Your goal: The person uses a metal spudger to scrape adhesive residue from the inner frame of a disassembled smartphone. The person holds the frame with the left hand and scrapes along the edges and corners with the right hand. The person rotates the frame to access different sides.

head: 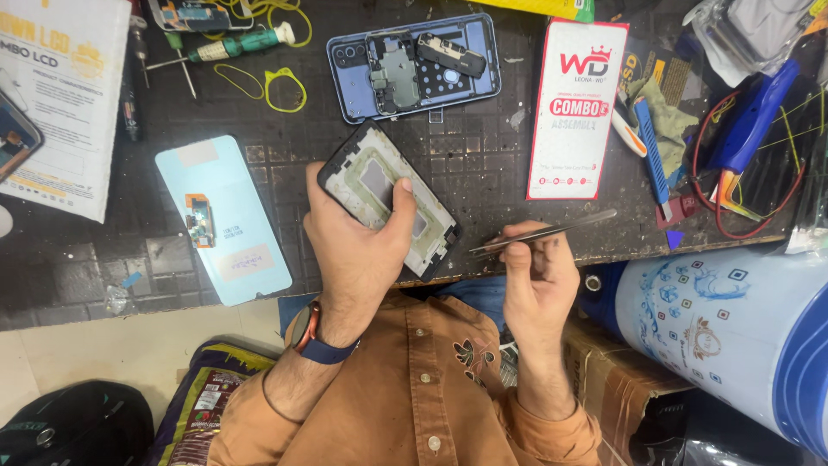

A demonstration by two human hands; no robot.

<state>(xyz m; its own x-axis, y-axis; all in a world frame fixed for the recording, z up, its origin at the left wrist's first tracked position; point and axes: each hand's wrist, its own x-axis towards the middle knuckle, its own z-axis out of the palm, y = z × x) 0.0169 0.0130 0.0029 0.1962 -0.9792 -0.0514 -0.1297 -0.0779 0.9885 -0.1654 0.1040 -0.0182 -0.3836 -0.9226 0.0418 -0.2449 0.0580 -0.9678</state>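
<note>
Head view, looking down on the bench (285, 147).

The left hand (354, 246) is gripping a phone frame (388, 200) from below, fingers wrapped around its lower edge and the thumb pressing on its pale inner face. The frame is being held tilted, just above the near edge of the bench, at mid-width.

The right hand (539, 276) is pinching metal tweezers (543, 231) closed between thumb and fingers. Their tips are pointing left, ending just beside the frame's lower right corner; whether they are touching it or carrying anything is too small to tell.

Judged step: the person is working at the frame's lower corner with the tweezers, probably picking at a part or residue there. The next move is calling for a steady left grip and a fine approach of the tips along the frame edge.

Around: a light-blue panel (224, 224) is lying face down toward the left edge. An opened blue phone back (414, 65) is lying toward the far edge. A white-and-red box (576, 112) is lying to the right of it, with a screwdriver (233, 45) near the far left corner.
</note>
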